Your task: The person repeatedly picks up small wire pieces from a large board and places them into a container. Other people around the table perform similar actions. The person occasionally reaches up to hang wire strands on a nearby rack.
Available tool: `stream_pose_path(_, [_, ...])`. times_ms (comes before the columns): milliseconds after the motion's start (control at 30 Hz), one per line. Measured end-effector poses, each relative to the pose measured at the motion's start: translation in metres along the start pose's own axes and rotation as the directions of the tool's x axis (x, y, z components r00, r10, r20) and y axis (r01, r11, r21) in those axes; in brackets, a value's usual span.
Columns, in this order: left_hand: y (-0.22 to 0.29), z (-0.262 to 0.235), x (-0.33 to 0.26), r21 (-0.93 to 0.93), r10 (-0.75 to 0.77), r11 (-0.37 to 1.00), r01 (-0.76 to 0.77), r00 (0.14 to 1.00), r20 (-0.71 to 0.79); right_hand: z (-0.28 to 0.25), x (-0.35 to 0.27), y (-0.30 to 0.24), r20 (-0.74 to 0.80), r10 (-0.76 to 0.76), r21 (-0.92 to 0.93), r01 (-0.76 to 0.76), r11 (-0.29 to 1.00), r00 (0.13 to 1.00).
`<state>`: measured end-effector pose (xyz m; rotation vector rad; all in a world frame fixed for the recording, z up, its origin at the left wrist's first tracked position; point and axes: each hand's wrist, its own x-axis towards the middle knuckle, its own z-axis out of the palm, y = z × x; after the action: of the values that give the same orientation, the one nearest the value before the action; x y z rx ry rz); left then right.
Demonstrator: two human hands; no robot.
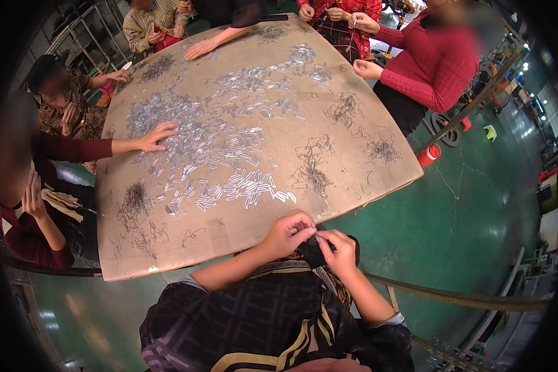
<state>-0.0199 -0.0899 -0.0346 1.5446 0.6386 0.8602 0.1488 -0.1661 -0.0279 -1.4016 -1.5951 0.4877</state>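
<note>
Both hands, left hand point(287, 232) and right hand point(337, 248), fingers pinched on one small silver piece point(314, 232) at near counter point(242, 239) edge; silver heaps point(186, 133) and dark wire tangles point(311, 167) unsorted beyond.

No pkgs, labels, signs or screens clearly visible anywhere in view.
</note>
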Motion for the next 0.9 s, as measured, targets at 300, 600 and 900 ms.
stream_pose_path(300, [0.002, 0.009, -0.009, 0.319, 0.278, 0.896, -0.309, 0.950, 0.140, -0.008, 0.003, 0.012, -0.009, -0.125, 0.002, 0.125, 0.992, 0.992])
stream_pose_path(600, [0.000, 0.011, -0.016, 0.383, 0.338, 0.830, -0.405, 0.912, 0.232, 0.046, 0.052, 0.048, 0.092, -0.043, -0.222, 0.062, 0.973, 0.995])
stream_pose_path(900, [0.006, 0.011, -0.017, 0.359, 0.360, 0.826, -0.434, 0.897, 0.257, 0.081, 0.084, 0.052, 0.162, 0.050, -0.343, 0.008, 0.939, 0.985])
